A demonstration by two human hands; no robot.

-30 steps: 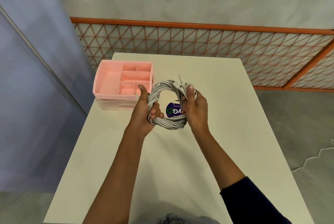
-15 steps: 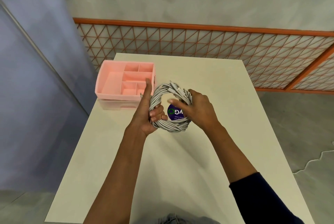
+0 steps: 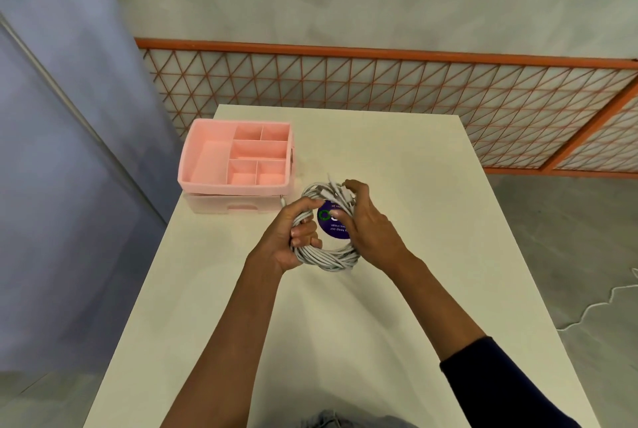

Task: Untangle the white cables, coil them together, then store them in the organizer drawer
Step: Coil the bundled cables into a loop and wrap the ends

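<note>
Coil of white cables [image 3: 326,256] held above the table [image 3: 397,158], over its middle, nearer the far edge than the near one. Your left hand [image 3: 284,243] grips the coil's left side, fingers curled through the ring and around the bundle. Your right hand [image 3: 367,225] covers the right side, fingers bent over the top of the bundle, where several loose plug ends [image 3: 333,186] stick up; the thumb reaches into the ring's opening.

Through that opening you see a round purple sticker [image 3: 333,227] with a green ring mark and white lettering, too small to read in full. Cannot tell whether it lies on the table top.

One plug tip [image 3: 283,201] pokes out just left of your left hand.

Pink organizer [image 3: 207,165] sits at the far left corner of the table, its top tray split into open compartments. Drawer [image 3: 241,207] beneath the tray, paler, looks pushed in.

Dark sleeve [image 3: 511,389] on your right forearm. Orange lattice fence [image 3: 379,92] runs beyond the far edge.
</note>
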